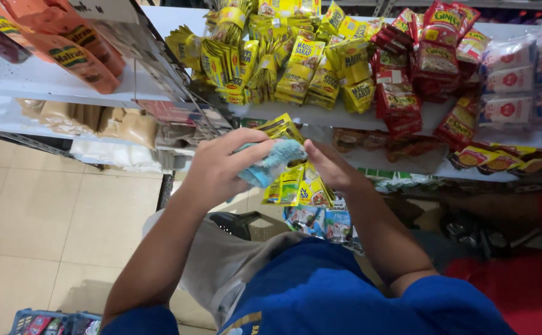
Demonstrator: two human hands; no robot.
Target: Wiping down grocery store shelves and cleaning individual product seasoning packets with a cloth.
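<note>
White shop shelves (47,84) fill the background of the head view, above a pale tiled floor (41,229). On the upper shelf lie heaps of small yellow sachets (296,62), next to them red sachets (420,68), and at the far right white packets with red marks (510,80). Orange packets (66,46) hang at the top left.

Both hands are raised in front of the shelf edge, close to each other. The left hand (218,167) is curled around a light blue cloth (271,162); the fingers are closed on it and the thumb lies on top. The cloth lies with its long axis sloping from the lower left up to the right, and it sits between the two hands, touching the left one. The right hand (330,166) is partly open, with fingers pointing toward the cloth; its fingertips come very near the cloth's right end, but I cannot tell if they grip anything. A strip of yellow-green sachets (293,186) hangs just behind and below the cloth, between the hands; which hand carries it is hidden.

Below the hands, some blue-and-white packets (320,220) are seen, and a dark basket (237,223) near the person's body. At the bottom left stands a blue crate (47,322) on the floor. Nothing stands between the right hand and the cloth.
</note>
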